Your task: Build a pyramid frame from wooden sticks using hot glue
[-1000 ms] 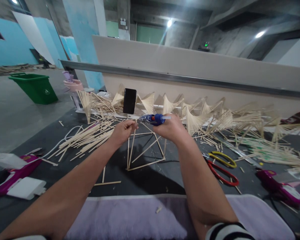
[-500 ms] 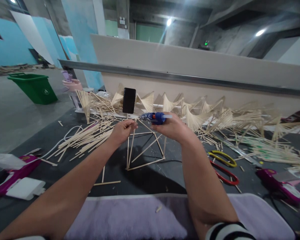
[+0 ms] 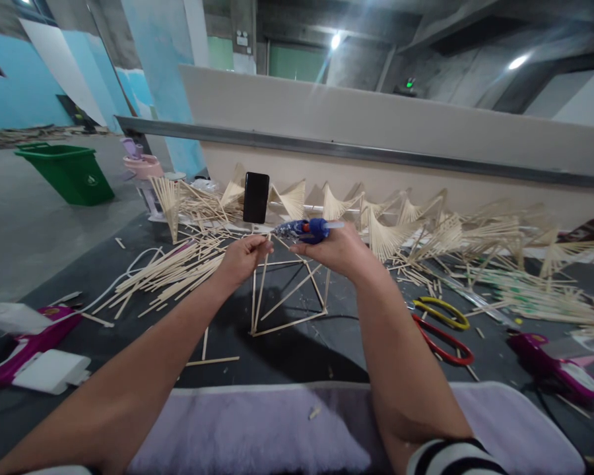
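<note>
A frame of thin wooden sticks [image 3: 290, 322] stands on the dark table in front of me. My left hand [image 3: 245, 257] pinches the frame at its upper left corner, fingers closed on the sticks there. In my right hand [image 3: 336, 251] is a blue hot glue gun [image 3: 301, 229], a clear glue stick jutting from its back end. Its nozzle points left, close to the frame's top corner near my left fingertips. Whether the nozzle touches the wood I cannot tell. My right fingers partly hide the gun's handle.
Loose sticks [image 3: 178, 277] lie on the left. Fan-shaped stick pieces [image 3: 292, 201] line the back board, behind a black phone [image 3: 256, 198]. Scissors with red and yellow handles [image 3: 443, 356] lie right. Magenta power strips [image 3: 557, 369] flank the table; a lilac cloth [image 3: 257, 429] covers the front edge.
My right hand and the glue gun have shifted very slightly upward, with the thumb now reaching further left. My left hand and the frame stay nearly still.
</note>
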A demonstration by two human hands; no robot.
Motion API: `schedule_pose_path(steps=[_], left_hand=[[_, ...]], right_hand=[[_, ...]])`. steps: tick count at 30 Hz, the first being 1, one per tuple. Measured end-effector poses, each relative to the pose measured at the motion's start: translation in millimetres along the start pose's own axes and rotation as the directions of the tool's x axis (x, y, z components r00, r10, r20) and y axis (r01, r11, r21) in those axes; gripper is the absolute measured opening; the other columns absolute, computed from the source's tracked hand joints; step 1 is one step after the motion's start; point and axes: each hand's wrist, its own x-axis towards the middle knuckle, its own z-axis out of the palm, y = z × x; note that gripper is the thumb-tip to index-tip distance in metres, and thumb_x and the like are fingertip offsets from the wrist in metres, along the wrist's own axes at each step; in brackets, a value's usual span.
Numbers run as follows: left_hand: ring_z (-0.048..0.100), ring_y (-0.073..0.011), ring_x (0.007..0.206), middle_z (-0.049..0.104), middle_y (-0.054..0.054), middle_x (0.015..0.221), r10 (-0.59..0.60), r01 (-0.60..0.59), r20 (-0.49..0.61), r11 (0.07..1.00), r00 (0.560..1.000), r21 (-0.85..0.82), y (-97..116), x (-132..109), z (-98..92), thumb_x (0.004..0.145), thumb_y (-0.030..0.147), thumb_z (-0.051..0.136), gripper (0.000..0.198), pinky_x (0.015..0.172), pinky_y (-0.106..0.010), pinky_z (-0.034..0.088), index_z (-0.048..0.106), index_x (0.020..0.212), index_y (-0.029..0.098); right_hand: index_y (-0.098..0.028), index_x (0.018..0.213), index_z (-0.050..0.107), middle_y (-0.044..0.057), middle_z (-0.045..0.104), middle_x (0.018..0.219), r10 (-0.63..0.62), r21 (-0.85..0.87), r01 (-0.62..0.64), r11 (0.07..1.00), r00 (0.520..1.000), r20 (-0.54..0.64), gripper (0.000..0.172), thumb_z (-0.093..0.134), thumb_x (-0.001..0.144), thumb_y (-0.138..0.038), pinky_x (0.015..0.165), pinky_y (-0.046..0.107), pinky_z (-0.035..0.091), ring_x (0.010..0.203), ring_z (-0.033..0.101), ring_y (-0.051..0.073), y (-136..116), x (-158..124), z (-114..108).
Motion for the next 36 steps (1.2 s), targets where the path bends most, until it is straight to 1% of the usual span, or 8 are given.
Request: schedule_pose_path(steps=[3, 8, 13, 20, 24, 28, 32, 36], left_hand=[[0.057, -0.0154, 0.072, 0.065, -0.003, 0.075, -0.014, 0.014, 0.005, 1.0, 1.0, -0.002, 0.2, 0.5, 0.2, 0.084, 0.044, 0.043, 0.037, 0.064, -0.023, 0.043, 0.066, 0.079, 0.016], [0.058, -0.0166, 0.073, 0.066, -0.003, 0.075, -0.025, 0.025, 0.004, 1.0, 1.0, -0.005, -0.3, 1.2, 1.2, 0.084, 0.043, 0.044, 0.036, 0.065, -0.024, 0.044, 0.066, 0.08, 0.016], [0.06, -0.017, 0.074, 0.067, -0.004, 0.077, -0.016, 0.015, -0.005, 1.0, 1.0, -0.018, -2.3, 0.8, 1.9, 0.084, 0.045, 0.044, 0.037, 0.066, -0.024, 0.045, 0.067, 0.081, 0.016], [0.061, -0.0174, 0.078, 0.068, -0.005, 0.081, -0.023, 0.022, -0.017, 0.999, 1.0, -0.045, -3.5, 0.2, 2.1, 0.083, 0.049, 0.045, 0.039, 0.071, -0.025, 0.045, 0.067, 0.085, 0.017], [0.061, -0.0171, 0.077, 0.068, -0.004, 0.081, -0.018, 0.018, -0.011, 0.999, 1.0, -0.033, -0.6, 0.1, 1.4, 0.084, 0.047, 0.045, 0.038, 0.069, -0.024, 0.045, 0.067, 0.084, 0.016], [0.061, -0.017, 0.075, 0.068, -0.004, 0.079, -0.015, 0.014, -0.015, 0.999, 1.0, -0.03, 0.4, -0.1, 1.6, 0.084, 0.045, 0.046, 0.036, 0.067, -0.024, 0.045, 0.067, 0.082, 0.016], [0.06, -0.0165, 0.075, 0.068, -0.004, 0.079, -0.007, 0.007, -0.015, 1.0, 1.0, -0.014, -0.3, 0.0, 2.1, 0.084, 0.045, 0.045, 0.036, 0.068, -0.024, 0.045, 0.067, 0.083, 0.016], [0.059, -0.0162, 0.075, 0.068, -0.004, 0.079, 0.0, 0.001, -0.019, 1.0, 1.0, 0.018, 0.5, 0.8, 1.6, 0.084, 0.045, 0.045, 0.036, 0.068, -0.023, 0.045, 0.067, 0.082, 0.016]], right_hand=[[-0.025, 0.086, 0.071, 0.004, 0.066, 0.072, 0.006, -0.008, -0.005, 1.0, 1.0, 0.002, 0.025, 0.066, 0.067, -0.041, 0.062, 0.031, 0.038, 0.077, 0.058, 0.021, -1.3, 0.5, 1.0], [-0.024, 0.085, 0.071, 0.004, 0.066, 0.07, -0.003, -0.005, 0.003, 1.0, 1.0, 0.002, 0.027, 0.066, 0.066, -0.044, 0.06, 0.03, 0.038, 0.075, 0.058, 0.02, -4.0, 0.3, 2.5], [-0.025, 0.083, 0.071, 0.003, 0.065, 0.069, -0.003, 0.018, 0.003, 1.0, 1.0, 0.006, 0.023, 0.066, 0.066, -0.039, 0.061, 0.03, 0.039, 0.075, 0.058, 0.02, -0.5, 0.5, 3.9], [-0.024, 0.082, 0.071, 0.005, 0.065, 0.071, 0.039, -0.028, -0.038, 0.999, 0.998, 0.039, 0.03, 0.066, 0.064, -0.047, 0.059, 0.031, 0.038, 0.073, 0.058, 0.021, 0.8, 3.2, 3.3], [-0.023, 0.084, 0.071, 0.005, 0.065, 0.07, 0.044, -0.02, -0.044, 0.999, 0.999, 0.029, 0.031, 0.065, 0.065, -0.047, 0.059, 0.031, 0.038, 0.072, 0.057, 0.02, -2.0, 2.1, 3.0], [-0.023, 0.084, 0.071, 0.004, 0.065, 0.069, 0.024, 0.024, -0.024, 0.999, 1.0, 0.017, 0.028, 0.064, 0.067, -0.044, 0.06, 0.029, 0.039, 0.074, 0.057, 0.019, -2.9, 0.2, 0.7], [-0.024, 0.085, 0.071, 0.004, 0.065, 0.069, 0.032, 0.003, -0.032, 0.999, 0.999, 0.04, 0.028, 0.065, 0.066, -0.044, 0.061, 0.03, 0.039, 0.075, 0.058, 0.02, -3.4, 0.7, 0.7], [-0.025, 0.083, 0.071, 0.004, 0.065, 0.071, 0.034, -0.011, -0.034, 0.999, 0.999, 0.028, 0.028, 0.065, 0.065, -0.046, 0.064, 0.032, 0.04, 0.078, 0.059, 0.022, -2.3, 2.3, 3.3]])
